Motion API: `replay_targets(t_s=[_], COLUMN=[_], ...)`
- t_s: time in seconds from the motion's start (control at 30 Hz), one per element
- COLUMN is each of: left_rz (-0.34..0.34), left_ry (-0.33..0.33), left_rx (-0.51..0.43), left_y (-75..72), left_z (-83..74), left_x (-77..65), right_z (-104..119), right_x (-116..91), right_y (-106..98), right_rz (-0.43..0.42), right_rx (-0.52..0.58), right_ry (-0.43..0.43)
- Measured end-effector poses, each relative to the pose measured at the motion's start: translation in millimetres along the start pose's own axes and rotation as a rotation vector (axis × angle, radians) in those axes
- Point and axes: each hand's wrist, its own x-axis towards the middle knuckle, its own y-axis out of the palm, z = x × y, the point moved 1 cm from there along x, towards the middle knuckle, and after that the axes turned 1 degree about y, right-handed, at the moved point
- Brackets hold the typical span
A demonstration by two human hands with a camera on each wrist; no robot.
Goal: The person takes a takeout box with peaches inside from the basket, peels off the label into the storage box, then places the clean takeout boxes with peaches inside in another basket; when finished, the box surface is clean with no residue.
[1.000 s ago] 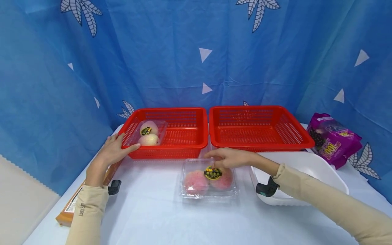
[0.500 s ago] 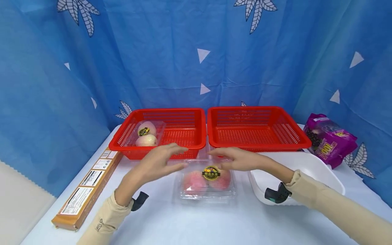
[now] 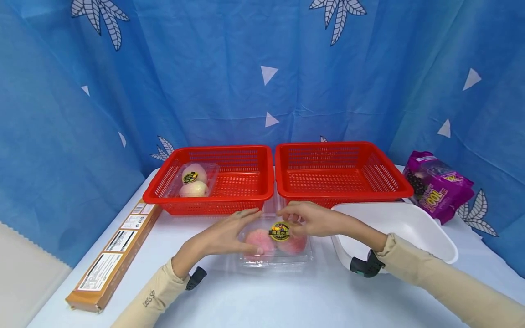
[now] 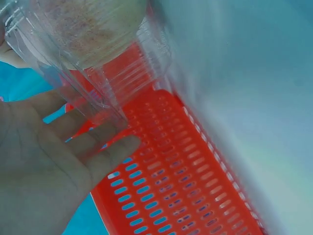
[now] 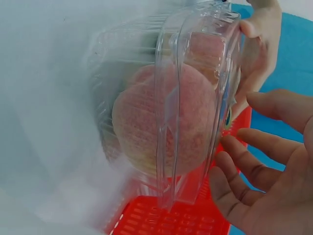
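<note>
A clear plastic fruit box [image 3: 283, 260] with pink peaches [image 3: 293, 245] and a black label [image 3: 280, 232] lies on the table in the head view. My left hand [image 3: 223, 234] is at its left side, thumb toward the front and the other fingers stretched along the far part. In the left wrist view those fingers [image 4: 105, 149] lie straight against the plastic. Over the box's right back part is my right hand [image 3: 311, 218], its fingers loosely bent. The right wrist view shows its fingertips [image 5: 227, 142] at the lid, not wrapped round the box.
Two red baskets [image 3: 342, 197] stand behind the box; the left one holds another clear fruit box [image 3: 193, 182]. A white tub [image 3: 410, 228] sits at the right, before a purple bag [image 3: 440, 191]. A long brown carton [image 3: 112, 255] lies at the left. A blue curtain [image 3: 229, 91] hangs behind.
My left hand has left the left basket's rim and moved right and toward me, onto the peach box. The right hand stays by the box, with its fingers slightly more bent.
</note>
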Motion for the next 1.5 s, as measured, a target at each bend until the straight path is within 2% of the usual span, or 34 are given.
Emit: replay_targets(t_s=[0.27, 0.73, 1.27, 1.5], left_rz=[0.002, -0.006, -0.003, -0.001], left_ry=[-0.026, -0.023, -0.048, -0.047], left_rx=[-0.011, -0.009, -0.023, -0.019], left_y=[3.6, 4.8, 4.5, 3.9], left_z=[1.7, 1.7, 0.4, 0.0], left_x=[0.4, 1.0, -0.6, 0.5], right_z=[4, 3, 6, 3], right_x=[5, 10, 16, 15], right_y=[6, 10, 10, 5], right_rz=[-0.004, -0.061, -0.048, -0.007], right_rx=[-0.077, -0.081, -0.018, 0.107], right_ry=[0.038, 0.044, 0.039, 0.061])
